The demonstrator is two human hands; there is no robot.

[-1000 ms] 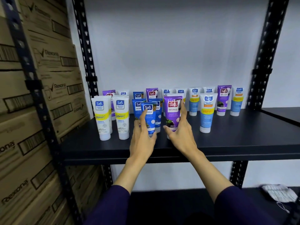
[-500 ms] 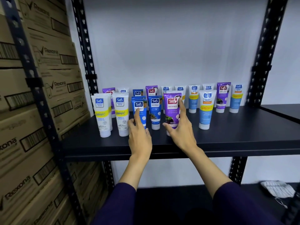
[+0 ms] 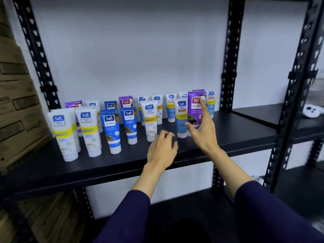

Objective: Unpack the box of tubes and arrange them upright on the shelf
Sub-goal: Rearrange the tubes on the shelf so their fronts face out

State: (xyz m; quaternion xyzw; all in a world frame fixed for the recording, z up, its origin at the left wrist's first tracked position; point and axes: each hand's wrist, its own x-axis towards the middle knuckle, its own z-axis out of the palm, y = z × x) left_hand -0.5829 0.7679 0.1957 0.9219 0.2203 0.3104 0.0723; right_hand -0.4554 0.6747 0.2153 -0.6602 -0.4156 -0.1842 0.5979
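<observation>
Several Safi tubes stand cap-down in two rows on the black shelf (image 3: 236, 132). The front row has two white tubes (image 3: 88, 130), two blue tubes (image 3: 110, 132), another white tube (image 3: 149, 120) and a light blue tube (image 3: 181, 118). My right hand (image 3: 205, 134) holds a purple tube (image 3: 193, 109) upright just right of the light blue one, thumb at its lower left, index finger up its front. My left hand (image 3: 162, 148) hovers over the shelf's front, fingers loosely curled, holding nothing.
Stacked cardboard boxes (image 3: 15, 111) fill the left side. Black perforated posts (image 3: 229, 67) frame the bay. A neighbouring shelf on the right carries a small white object (image 3: 313, 111). The shelf surface right of the purple tube is bare.
My right hand has carried the purple tube from the middle of the front row to its right end. My left hand has come off the blue tube and curled loosely.
</observation>
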